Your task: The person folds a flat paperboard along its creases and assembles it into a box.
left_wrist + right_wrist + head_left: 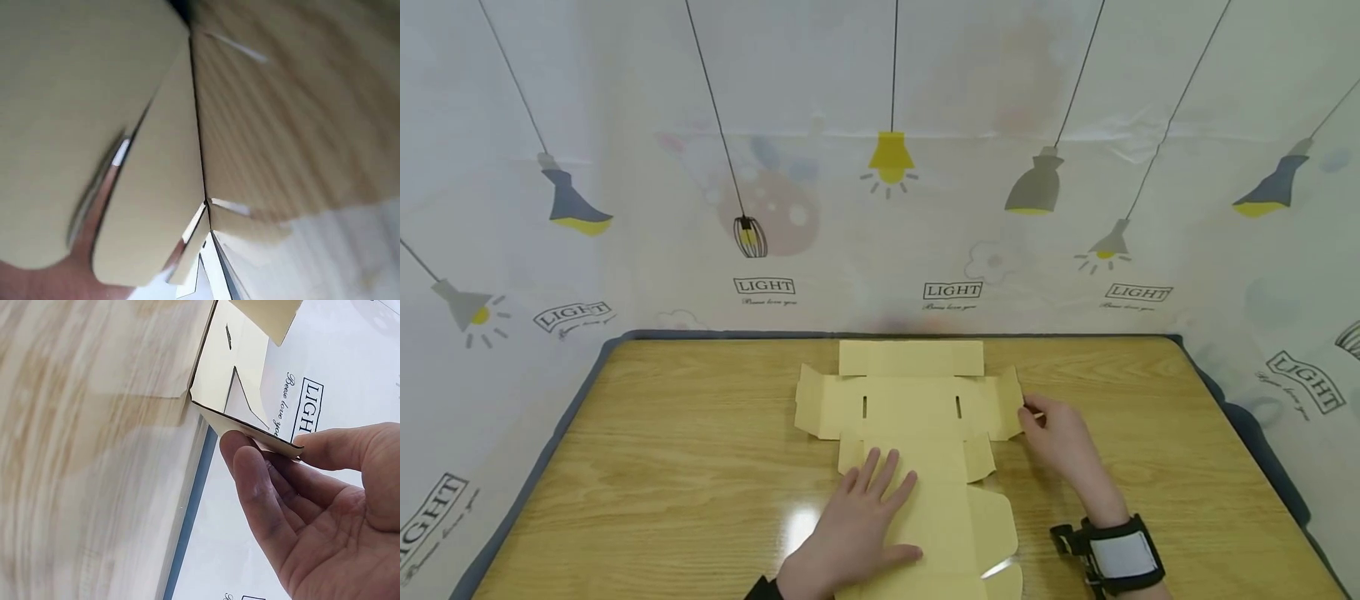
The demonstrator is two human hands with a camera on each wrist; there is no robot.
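Note:
A pale yellow flat cardboard box blank (917,483), creased into flaps and cut with two short slots, lies across the middle of the table. With fingers spread, my left hand (865,521) rests on its near left part. My right hand (1060,437) pinches the edge of the upper right side flap (1009,404), which stands tilted up. In the right wrist view, thumb and fingers of the right hand (312,494) grip that flap (250,428) from its two sides. Close up, the blank's edge and flaps (156,181) fill much of the left wrist view.
The wood-grain table (662,467) has a dark blue border along its back and sides. Behind it hangs a white sheet (820,275) printed with lamps and lettering. A black strap with a white panel (1123,557) is on the right wrist.

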